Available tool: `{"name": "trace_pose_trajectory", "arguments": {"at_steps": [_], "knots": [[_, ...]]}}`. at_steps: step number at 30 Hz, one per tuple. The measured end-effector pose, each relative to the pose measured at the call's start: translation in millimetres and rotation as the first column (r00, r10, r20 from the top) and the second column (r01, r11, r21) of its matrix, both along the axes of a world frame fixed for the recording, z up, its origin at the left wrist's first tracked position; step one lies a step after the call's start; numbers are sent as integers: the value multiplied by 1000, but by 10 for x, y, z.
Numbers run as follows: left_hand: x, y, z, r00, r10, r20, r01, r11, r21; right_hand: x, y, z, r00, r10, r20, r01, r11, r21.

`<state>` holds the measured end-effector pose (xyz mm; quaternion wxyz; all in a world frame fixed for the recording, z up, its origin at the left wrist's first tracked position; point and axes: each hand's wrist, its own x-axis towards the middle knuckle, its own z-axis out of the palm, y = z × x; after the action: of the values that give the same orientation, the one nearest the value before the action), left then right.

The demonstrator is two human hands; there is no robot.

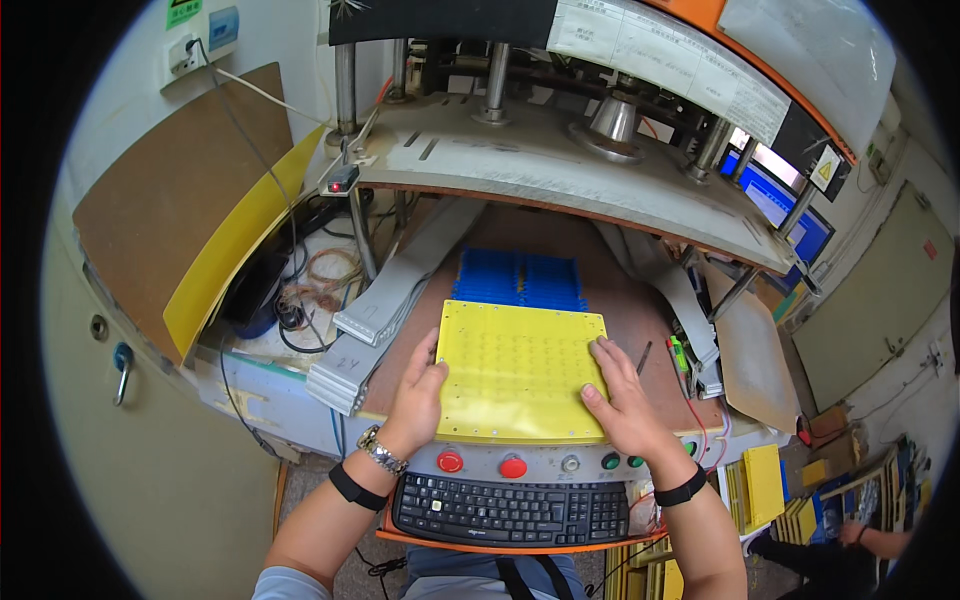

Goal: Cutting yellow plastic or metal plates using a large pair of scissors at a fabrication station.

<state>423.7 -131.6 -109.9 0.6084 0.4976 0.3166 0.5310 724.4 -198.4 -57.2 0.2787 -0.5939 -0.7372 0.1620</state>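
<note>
A flat yellow board (pixel 520 375), with small holes along its border and faint rows of marks, lies between my hands at the front of the press bed. My left hand (pixel 417 392) holds its left edge, with the thumb at the rim and the fingers partly hidden. On the right edge, my right hand (pixel 622 400) grips the board, its thumb and fingers over the rim. Directly behind the board, blue rows of a fixture (pixel 520 277) show on the brown bed (pixel 625 300). The board covers the front of that fixture.
Above the bed hangs a grey press plate (pixel 520 150) on metal posts. Grey ribbon cables (pixel 345 375) run along both sides. A green-and-white probe (pixel 680 357) lies at right. In front are red buttons (pixel 513 467) and a black keyboard (pixel 510 510). Another person's arm (pixel 880 540) shows lower right.
</note>
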Motion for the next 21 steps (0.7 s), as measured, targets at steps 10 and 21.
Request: {"name": "trace_pose_trajectory", "arguments": {"at_steps": [10, 21], "knots": [[-33, -93, 348, 973, -157, 167, 197, 946, -257, 99, 109, -182, 835, -257, -486, 175, 962, -209], [136, -200, 436, 993, -80, 84, 100, 957, -271, -165, 254, -175, 536, -218, -815, -49, 956, -288]]}}
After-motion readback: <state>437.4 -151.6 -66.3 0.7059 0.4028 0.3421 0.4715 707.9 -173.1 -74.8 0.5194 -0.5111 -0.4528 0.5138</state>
